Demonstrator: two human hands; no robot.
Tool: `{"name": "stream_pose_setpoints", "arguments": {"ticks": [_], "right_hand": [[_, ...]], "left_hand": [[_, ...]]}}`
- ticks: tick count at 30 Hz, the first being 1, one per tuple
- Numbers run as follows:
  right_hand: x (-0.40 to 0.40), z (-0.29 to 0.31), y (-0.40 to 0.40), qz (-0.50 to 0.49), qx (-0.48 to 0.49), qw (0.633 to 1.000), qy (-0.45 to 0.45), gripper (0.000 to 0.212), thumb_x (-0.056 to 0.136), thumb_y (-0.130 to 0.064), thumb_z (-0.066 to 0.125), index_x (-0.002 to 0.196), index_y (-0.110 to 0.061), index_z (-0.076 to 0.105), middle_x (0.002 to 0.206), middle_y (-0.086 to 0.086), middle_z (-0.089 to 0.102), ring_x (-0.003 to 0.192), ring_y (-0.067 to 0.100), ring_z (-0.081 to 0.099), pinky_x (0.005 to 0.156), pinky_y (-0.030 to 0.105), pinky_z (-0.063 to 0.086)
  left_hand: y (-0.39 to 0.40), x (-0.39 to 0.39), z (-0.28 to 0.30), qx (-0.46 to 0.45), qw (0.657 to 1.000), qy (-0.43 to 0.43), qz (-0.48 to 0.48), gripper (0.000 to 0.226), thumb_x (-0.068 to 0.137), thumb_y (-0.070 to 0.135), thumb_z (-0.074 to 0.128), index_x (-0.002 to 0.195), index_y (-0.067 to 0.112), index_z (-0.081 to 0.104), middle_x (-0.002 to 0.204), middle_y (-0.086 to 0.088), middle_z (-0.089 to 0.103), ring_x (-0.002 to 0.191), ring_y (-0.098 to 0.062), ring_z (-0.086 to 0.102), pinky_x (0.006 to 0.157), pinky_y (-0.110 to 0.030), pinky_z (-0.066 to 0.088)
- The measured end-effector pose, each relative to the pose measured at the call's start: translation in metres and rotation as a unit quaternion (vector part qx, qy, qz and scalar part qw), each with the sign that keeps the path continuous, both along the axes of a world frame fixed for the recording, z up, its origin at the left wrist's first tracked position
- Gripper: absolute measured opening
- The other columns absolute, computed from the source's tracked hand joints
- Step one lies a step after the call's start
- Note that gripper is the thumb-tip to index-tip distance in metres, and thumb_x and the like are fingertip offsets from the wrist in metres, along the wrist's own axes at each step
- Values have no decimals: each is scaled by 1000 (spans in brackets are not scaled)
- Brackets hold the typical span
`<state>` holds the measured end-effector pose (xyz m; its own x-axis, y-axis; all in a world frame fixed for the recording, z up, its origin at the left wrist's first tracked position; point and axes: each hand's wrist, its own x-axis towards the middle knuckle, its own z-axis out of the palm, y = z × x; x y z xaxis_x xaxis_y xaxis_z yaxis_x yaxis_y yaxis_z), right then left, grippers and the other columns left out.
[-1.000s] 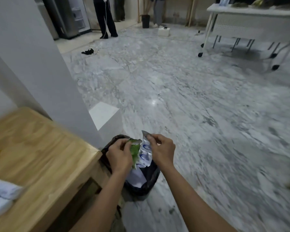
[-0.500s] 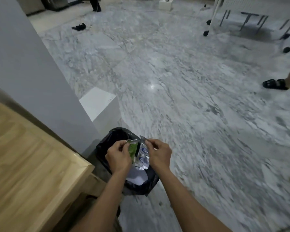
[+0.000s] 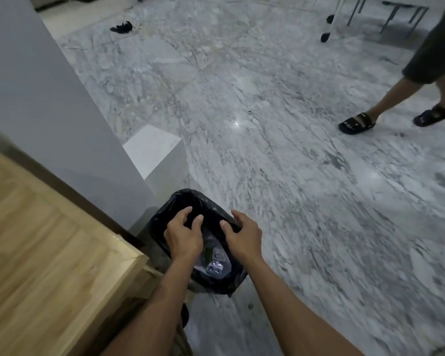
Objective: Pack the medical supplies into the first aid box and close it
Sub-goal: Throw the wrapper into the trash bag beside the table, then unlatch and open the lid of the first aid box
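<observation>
A small bin lined with a black bag (image 3: 165, 219) stands on the marble floor beside the wooden table. My left hand (image 3: 184, 233) and my right hand (image 3: 243, 233) hover over its mouth, fingers spread, holding nothing. Inside the bin lie a torn green and silver wrapper (image 3: 208, 253) and a clear plastic scrap (image 3: 216, 268). No first aid box or medical supplies are in view.
The wooden table (image 3: 49, 253) fills the lower left, against a grey pillar (image 3: 49, 98). A white box (image 3: 154, 150) sits on the floor behind the bin. A person in black sandals (image 3: 357, 123) walks at the right. White table legs (image 3: 334, 16) stand far back.
Both hands held the torn wrapper above the bin; now they have let it go and it lies inside. The camera tilted down, and a walking person came further in at the right.
</observation>
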<state>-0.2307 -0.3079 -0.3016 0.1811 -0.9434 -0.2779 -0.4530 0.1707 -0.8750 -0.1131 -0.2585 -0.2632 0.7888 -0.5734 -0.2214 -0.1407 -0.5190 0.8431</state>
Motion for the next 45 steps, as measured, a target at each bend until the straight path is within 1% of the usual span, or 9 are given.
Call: {"name": "stream_pose_setpoints", "arguments": {"ticks": [6, 11, 23, 25, 29, 33, 37, 42, 45], "right_hand": [[-3, 19, 3, -7, -4, 1000, -3, 52, 87, -41, 67, 135, -23, 56, 134, -4, 61, 126, 16, 53, 103, 34, 45], [-21, 66, 4, -33, -27, 998, -44, 51, 89, -39, 66, 135, -20, 56, 134, -5, 60, 117, 10, 58, 92, 24, 45], [-45, 232, 51, -56, -87, 973, -206, 44, 89, -38, 67, 130, -23, 59, 125, -4, 64, 101, 6, 60, 81, 23, 45], [-39, 255, 68, -38, -95, 968, -227, 42, 88, -36, 68, 127, -23, 61, 120, -4, 66, 100, 6, 63, 81, 23, 46], [-22, 291, 110, 19, -119, 959, -256, 39, 89, -30, 69, 126, -19, 62, 98, -12, 66, 78, -7, 66, 85, 28, 54], [5, 305, 151, 89, -124, 957, -247, 36, 88, -33, 69, 123, -25, 64, 112, -5, 68, 100, 7, 65, 94, 42, 55], [34, 310, 193, 171, -116, 945, -253, 32, 88, -33, 70, 119, -29, 65, 113, -7, 68, 104, 11, 65, 92, 43, 56], [75, 306, 237, 281, -92, 922, -249, 21, 89, -27, 69, 109, -35, 65, 110, -7, 69, 104, 12, 65, 92, 44, 56], [104, 300, 267, 331, -72, 907, -252, 21, 88, -25, 70, 108, -31, 68, 108, -7, 71, 103, 12, 67, 91, 44, 56]], "left_hand": [[7, -6, 20, -14, 1000, -1, -12, 38, 88, 24, 68, 125, 15, 63, 124, -9, 65, 117, -20, 59, 94, -31, 46], [10, -25, 60, -37, 998, -15, -41, 41, 89, 29, 67, 127, 16, 62, 125, -7, 65, 118, -19, 59, 89, -23, 39], [63, -54, 198, -180, 979, -56, -75, 37, 85, 36, 70, 119, 22, 66, 114, 9, 69, 100, -6, 64, 89, -23, 47], [85, -49, 221, -199, 975, -72, -64, 35, 84, 36, 71, 116, 23, 67, 110, 9, 70, 96, -5, 66, 85, -21, 49], [138, -35, 258, -231, 967, -95, -52, 33, 84, 31, 72, 115, 23, 68, 100, 9, 69, 87, 1, 64, 69, -11, 47], [197, -14, 276, -248, 962, -112, -12, 29, 83, 29, 73, 112, 24, 70, 99, 9, 70, 85, 1, 66, 77, -24, 56], [253, 10, 280, -255, 958, -121, 41, 25, 84, 30, 72, 109, 26, 70, 96, 10, 70, 83, 2, 66, 78, -34, 60], [323, 39, 275, -225, 953, -175, 107, 24, 86, 25, 71, 109, 22, 70, 97, 14, 71, 90, 3, 66, 75, -13, 52], [363, 55, 265, -193, 943, -207, 175, 18, 84, 26, 73, 101, 24, 73, 89, 19, 70, 83, 7, 65, 73, -11, 51]]}}
